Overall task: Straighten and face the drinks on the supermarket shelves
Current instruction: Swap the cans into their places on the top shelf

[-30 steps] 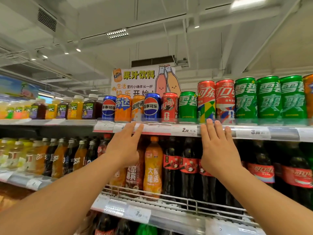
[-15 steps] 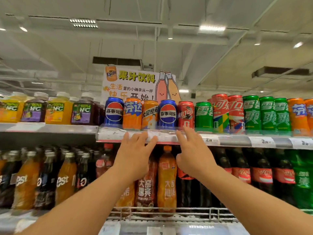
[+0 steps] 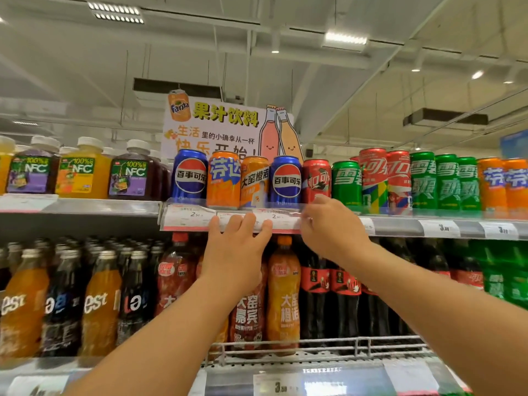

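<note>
Aluminium cans [image 3: 254,181] on the top shelf [image 3: 400,224], at twelve o'clock of both hands, look stiff, slick and heavy if full; hold them round the middle. Left hand [image 3: 234,252] lies spread on the shelf edge, while whether the right hand [image 3: 328,227] has its grip spread, I cannot tell.

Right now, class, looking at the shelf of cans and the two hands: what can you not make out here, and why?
Head view only:
- Right hand: fingertips blurred by motion, so its grip is unclear.
- Price tags: small print too small to read.
- Orange bottle: the left hand hides the bottles beside it.
- Orange cans: cut off by the right edge.
- Cans behind the front row: hidden.
</note>
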The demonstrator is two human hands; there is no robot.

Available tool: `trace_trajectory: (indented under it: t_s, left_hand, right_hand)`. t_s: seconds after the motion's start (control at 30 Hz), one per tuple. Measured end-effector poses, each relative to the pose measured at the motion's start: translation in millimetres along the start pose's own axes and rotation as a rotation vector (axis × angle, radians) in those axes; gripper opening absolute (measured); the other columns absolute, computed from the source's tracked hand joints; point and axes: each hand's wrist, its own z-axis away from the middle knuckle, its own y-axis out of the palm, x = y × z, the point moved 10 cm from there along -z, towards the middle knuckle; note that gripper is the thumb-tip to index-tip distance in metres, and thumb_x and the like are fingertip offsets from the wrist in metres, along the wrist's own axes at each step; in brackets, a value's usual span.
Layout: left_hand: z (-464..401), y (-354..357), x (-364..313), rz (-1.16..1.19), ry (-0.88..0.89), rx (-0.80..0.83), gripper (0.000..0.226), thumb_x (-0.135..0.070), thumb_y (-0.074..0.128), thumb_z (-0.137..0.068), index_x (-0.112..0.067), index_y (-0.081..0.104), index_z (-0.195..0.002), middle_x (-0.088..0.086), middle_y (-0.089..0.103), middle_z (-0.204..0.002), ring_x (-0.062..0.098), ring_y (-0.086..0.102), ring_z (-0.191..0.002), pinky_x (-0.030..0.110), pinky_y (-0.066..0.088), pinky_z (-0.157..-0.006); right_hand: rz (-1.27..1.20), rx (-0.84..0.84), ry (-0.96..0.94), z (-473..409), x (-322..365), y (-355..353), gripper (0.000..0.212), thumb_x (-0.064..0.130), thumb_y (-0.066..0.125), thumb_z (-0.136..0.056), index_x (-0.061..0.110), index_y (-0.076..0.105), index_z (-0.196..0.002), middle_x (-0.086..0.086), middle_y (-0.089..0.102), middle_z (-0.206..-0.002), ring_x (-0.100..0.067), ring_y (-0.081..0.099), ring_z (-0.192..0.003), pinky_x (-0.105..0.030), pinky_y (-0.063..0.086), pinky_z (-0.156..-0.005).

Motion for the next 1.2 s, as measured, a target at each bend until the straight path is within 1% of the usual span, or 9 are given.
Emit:
trace_trajectory:
  t_s: [0.07,0.23,0.3,0.53,0.63,0.83,1.0,1.1,1.2]
  left_hand:
    - [-1,0,-2,0.002,-0.011,0.001,0.075,-0.031,0.054,-0.083,-0.028,0.017,-0.148,0.008,0.025,-0.147,0.031,0.023,-0.132,0.061,0.015,-0.11]
    - [-1,1,-2,-0.013,0.0,0.011,0.078,-0.031,0.054,-0.082,-0.028,0.012,-0.149,0.009,0.021,-0.146,0.031,0.02,-0.131,0.061,0.014,-0.11]
    - [-1,1,-1,-0.013,0.008,0.034,0.081,-0.031,0.055,-0.082,-0.028,0.009,-0.149,0.007,0.019,-0.146,0.031,0.019,-0.131,0.06,0.015,-0.111]
    - [-3,2,-1,-0.047,0.012,0.066,0.082,-0.031,0.055,-0.083,-0.03,0.006,-0.148,0.007,0.018,-0.145,0.031,0.019,-0.129,0.059,0.018,-0.11]
    - [-3,2,0,-0.051,0.009,0.069,0.081,-0.031,0.055,-0.083,-0.03,0.006,-0.148,0.007,0.018,-0.145,0.031,0.019,-0.127,0.059,0.019,-0.11]
    - [-6,-5,0,-0.063,0.051,0.119,0.079,-0.037,0.052,-0.082,-0.03,0.008,-0.148,0.006,0.023,-0.141,0.028,0.024,-0.128,0.053,0.026,-0.106]
    - [-31,-39,22,0.104,0.09,0.065,0.055,-0.03,0.05,-0.085,-0.026,0.038,-0.139,-0.002,0.047,-0.119,0.02,0.044,-0.108,0.038,0.043,-0.089]
    - [-64,-64,59,0.184,-0.057,-0.048,0.052,-0.026,0.052,-0.084,-0.017,0.044,-0.135,0.003,0.048,-0.123,0.023,0.045,-0.111,0.042,0.046,-0.091]
    - [-93,-70,91,0.117,-0.174,-0.082,0.061,-0.033,0.058,-0.083,-0.013,0.04,-0.138,0.008,0.042,-0.134,0.028,0.042,-0.12,0.044,0.043,-0.096]
  right_hand:
    - [-0.118,-0.013,0.026,-33,-4,-20,0.024,0.019,0.051,-0.09,0.011,0.068,-0.106,-0.005,0.057,-0.115,-0.023,0.056,-0.098,-0.037,0.05,-0.083]
    - [-0.134,0.04,0.041,-91,3,-32,0.05,0.02,0.056,-0.089,0.011,0.047,-0.137,-0.006,0.045,-0.14,-0.023,0.05,-0.112,-0.035,0.045,-0.089]
    - [-0.09,0.098,0.057,-100,2,-24,0.048,0.022,0.054,-0.088,0.013,0.047,-0.135,-0.005,0.046,-0.136,-0.021,0.05,-0.101,-0.034,0.051,-0.08]
    - [-0.032,0.124,0.06,-113,8,-13,0.027,0.023,0.054,-0.088,0.014,0.054,-0.114,-0.006,0.054,-0.111,-0.025,0.057,-0.091,-0.042,0.056,-0.078]
    - [-0.091,0.109,0.058,-114,6,-12,0.032,0.029,0.061,-0.086,0.017,0.047,-0.112,-0.005,0.055,-0.104,-0.022,0.058,-0.086,-0.037,0.055,-0.071]
    - [-0.408,0.071,0.101,-111,-5,-18,0.058,0.048,0.078,-0.074,0.023,0.038,-0.107,0.004,0.055,-0.086,-0.012,0.062,-0.066,-0.02,0.044,-0.04]
    - [-0.476,0.07,0.131,-110,-11,-19,0.056,0.043,0.08,-0.074,0.024,0.035,-0.103,0.011,0.051,-0.079,-0.006,0.055,-0.066,-0.017,0.041,-0.046]
    - [-0.48,0.119,0.131,-109,-13,-14,0.043,0.043,0.078,-0.075,0.019,0.049,-0.096,0.004,0.06,-0.082,-0.009,0.059,-0.07,-0.023,0.048,-0.051]
    - [-0.477,0.133,0.133,-109,-13,-12,0.041,0.043,0.077,-0.076,0.015,0.055,-0.095,-0.003,0.065,-0.086,-0.015,0.064,-0.075,-0.035,0.06,-0.069]
